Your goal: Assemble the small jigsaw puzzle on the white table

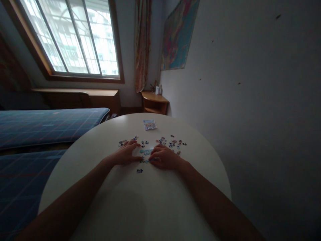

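On round white table (pixel 155 201), left hand (pixel 126 153) spread wide, thumb by partly joined jigsaw puzzle (pixel 146 152); right hand (pixel 165 158) bent over its right side, can't tell if gripping. Loose jigsaw pieces (pixel 172 145) beyond. Printed packet (pixel 149 125) farther back: contents hidden, print unreadable.

One left hand (pixel 127 153) and one right hand (pixel 165 158), one table (pixel 160 204), one packet (pixel 149 125), one window (pixel 77 40), two curtains (pixel 142 43) and one map (pixel 178 36) are seen, with puzzle pieces (pixel 139 171) too small and crowded to count.
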Motion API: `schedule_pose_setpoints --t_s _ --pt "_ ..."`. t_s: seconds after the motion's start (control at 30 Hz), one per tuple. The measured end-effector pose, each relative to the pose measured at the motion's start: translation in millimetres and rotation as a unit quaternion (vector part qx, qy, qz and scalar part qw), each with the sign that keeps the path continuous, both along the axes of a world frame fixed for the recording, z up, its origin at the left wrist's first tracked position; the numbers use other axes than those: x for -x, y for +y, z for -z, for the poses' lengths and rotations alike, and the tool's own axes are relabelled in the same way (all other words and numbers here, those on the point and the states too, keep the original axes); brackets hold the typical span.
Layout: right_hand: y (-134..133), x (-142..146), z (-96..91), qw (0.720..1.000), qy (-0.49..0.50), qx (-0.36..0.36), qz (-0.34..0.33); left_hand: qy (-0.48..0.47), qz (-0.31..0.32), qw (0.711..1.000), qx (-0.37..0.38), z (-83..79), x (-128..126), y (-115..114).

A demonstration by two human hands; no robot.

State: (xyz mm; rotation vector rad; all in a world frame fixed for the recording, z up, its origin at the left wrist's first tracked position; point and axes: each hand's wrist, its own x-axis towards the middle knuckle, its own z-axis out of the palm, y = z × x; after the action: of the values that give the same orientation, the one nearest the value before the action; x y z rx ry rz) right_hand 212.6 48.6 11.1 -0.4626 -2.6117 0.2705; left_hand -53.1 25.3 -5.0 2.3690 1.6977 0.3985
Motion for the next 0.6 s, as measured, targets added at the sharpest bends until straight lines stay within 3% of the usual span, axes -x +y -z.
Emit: schedule_pose_setpoints --t_s 0.6 --pt "1.4 1.9 -0.8 1.0 -0.017 0.005 0.015 0.001 0.008 1.0 0.005 -0.2 0.5 0.3"
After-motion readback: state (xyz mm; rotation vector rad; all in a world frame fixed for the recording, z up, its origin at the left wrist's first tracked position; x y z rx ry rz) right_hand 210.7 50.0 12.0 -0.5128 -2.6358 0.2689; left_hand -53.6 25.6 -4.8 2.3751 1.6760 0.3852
